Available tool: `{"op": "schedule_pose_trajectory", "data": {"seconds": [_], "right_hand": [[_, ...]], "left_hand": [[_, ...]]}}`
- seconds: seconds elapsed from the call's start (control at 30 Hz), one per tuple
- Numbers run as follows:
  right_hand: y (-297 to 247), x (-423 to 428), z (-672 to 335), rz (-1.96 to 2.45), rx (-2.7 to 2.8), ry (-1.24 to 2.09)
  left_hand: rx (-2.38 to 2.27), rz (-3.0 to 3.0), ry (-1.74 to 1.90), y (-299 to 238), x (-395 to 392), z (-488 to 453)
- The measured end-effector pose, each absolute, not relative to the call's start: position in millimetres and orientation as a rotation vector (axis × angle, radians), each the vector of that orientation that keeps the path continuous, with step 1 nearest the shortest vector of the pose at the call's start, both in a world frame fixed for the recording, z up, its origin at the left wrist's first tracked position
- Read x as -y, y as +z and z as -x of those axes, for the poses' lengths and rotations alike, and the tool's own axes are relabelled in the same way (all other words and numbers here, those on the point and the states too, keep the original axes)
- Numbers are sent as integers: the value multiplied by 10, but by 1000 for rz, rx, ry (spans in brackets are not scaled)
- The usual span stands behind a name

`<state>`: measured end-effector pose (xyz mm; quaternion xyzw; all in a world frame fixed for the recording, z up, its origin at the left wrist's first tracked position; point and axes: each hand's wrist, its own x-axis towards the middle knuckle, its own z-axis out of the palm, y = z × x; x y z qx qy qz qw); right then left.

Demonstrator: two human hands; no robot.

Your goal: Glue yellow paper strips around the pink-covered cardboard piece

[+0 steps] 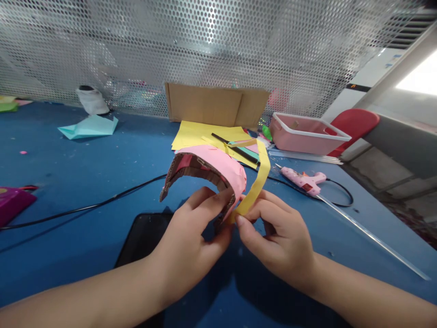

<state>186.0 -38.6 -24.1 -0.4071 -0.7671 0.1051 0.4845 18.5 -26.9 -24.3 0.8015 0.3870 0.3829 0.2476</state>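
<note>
A curved strip of corrugated cardboard covered with pink paper [208,166] arches above the blue table [102,155]. My left hand [193,241] is closed on its near end, thumb and fingers pinching it. My right hand [276,237] is closed too, pinching the lower end of a long yellow paper strip [259,177] against that same end of the arch. The yellow strip rises up and away to the right.
A black phone [145,237] lies under my left wrist. A black cable [85,207] crosses the table. Yellow paper sheets [198,134], flat cardboard [211,105], a pink tray [303,134], a pink glue gun [303,180], a clear glue stick [372,237] and cyan folded paper [88,127] lie around.
</note>
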Motion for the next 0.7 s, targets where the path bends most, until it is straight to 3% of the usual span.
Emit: {"op": "schedule_pose_trajectory", "data": {"seconds": [0.7], "right_hand": [[-255,393,-1858,992,1866,307]], "left_hand": [[-1021,-2224,1068,-262,297,-171]]}}
